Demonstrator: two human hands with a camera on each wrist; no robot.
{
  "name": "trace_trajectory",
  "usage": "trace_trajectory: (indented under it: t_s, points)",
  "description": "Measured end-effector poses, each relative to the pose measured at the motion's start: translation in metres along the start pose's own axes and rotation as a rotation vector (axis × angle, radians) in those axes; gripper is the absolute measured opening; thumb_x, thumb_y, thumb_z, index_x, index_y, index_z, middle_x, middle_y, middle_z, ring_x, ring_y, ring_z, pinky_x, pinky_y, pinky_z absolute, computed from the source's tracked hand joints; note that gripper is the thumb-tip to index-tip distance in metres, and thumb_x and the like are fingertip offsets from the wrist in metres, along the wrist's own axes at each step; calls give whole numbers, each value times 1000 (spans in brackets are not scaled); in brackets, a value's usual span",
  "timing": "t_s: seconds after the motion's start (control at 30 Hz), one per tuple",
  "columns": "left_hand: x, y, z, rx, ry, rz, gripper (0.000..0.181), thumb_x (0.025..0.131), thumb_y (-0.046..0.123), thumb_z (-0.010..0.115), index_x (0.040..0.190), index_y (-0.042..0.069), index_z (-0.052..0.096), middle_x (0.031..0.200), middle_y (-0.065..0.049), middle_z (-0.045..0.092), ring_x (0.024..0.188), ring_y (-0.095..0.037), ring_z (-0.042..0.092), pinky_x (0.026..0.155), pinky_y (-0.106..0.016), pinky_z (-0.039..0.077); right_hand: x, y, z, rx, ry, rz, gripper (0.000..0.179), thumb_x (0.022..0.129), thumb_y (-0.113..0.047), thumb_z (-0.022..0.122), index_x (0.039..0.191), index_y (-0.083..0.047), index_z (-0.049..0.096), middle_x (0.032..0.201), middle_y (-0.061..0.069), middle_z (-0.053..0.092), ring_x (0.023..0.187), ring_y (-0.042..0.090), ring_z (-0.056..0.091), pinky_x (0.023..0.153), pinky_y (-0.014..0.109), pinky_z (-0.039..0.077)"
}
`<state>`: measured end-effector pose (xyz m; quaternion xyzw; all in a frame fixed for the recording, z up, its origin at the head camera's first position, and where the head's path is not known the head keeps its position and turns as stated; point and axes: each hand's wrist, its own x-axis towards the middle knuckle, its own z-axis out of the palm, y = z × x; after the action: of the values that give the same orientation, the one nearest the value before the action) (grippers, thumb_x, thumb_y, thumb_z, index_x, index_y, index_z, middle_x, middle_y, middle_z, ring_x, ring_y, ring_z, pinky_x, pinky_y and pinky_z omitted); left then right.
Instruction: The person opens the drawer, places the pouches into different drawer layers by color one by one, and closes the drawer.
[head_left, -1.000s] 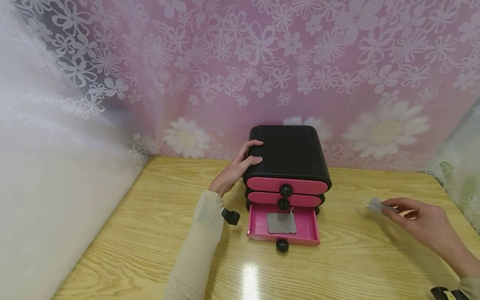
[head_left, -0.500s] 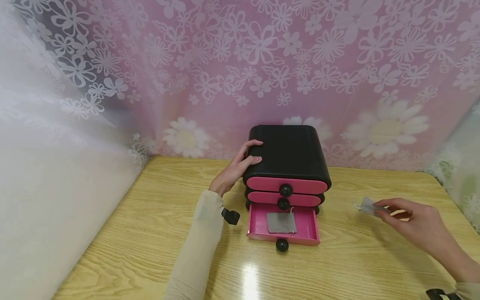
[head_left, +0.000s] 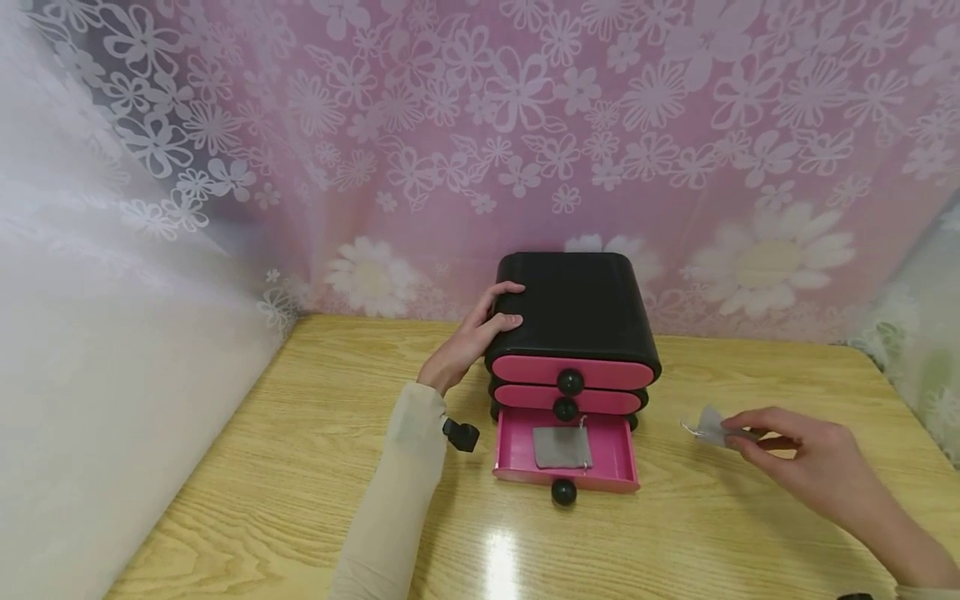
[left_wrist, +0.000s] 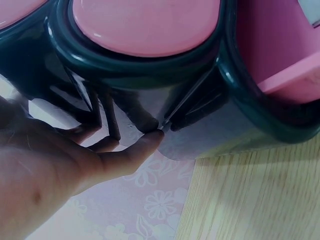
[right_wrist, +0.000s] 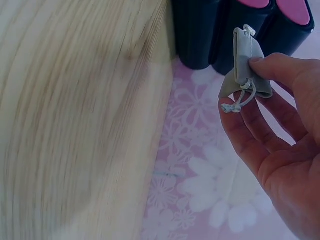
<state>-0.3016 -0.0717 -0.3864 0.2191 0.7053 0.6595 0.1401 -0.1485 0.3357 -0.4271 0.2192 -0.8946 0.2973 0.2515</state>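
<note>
A small black chest of drawers [head_left: 573,304] with pink fronts stands at the middle of the table; its bottom drawer [head_left: 613,446] is pulled out. Inside that drawer lies a flat grey drawstring pouch [head_left: 561,447]. My left hand [head_left: 468,342] rests against the chest's left side and top edge; the left wrist view has its fingertips [left_wrist: 152,137] touching the glossy side. Off to the right, above the table, my right hand [head_left: 810,458] pinches a second grey drawstring pouch [right_wrist: 246,60] between thumb and fingers, its white cord ends hanging loose.
The wooden table [head_left: 300,467] extends to both sides of the chest and in front of it. Behind hangs a pink flowered curtain [head_left: 450,167], close to the chest's back. Round black knobs [head_left: 564,492] stick out from the drawer fronts.
The right hand has moved left, toward the chest, carrying the pinched pouch. The left hand, the chest and the pouch in the drawer have stayed in place.
</note>
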Motion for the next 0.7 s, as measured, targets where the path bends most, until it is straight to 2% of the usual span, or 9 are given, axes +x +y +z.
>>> trace_trajectory:
  t_s: [0.33, 0.7]
  points:
    - [1, -2, 0, 12, 5, 2, 44, 103, 34, 55, 145, 40, 44, 151, -1, 44, 125, -24, 59, 102, -40, 52, 2, -20, 11, 68, 2, -89, 56, 57, 17, 87, 95, -22, 77, 90, -11, 74, 83, -19, 63, 66, 5, 51]
    - [1, -2, 1, 17, 10, 5, 44, 103, 32, 55, 145, 39, 44, 151, -2, 43, 126, -25, 58, 104, -42, 51, 8, -44, 19, 138, -32, -170, 60, 55, 15, 89, 100, -24, 77, 94, -10, 75, 90, -13, 67, 73, 8, 54]
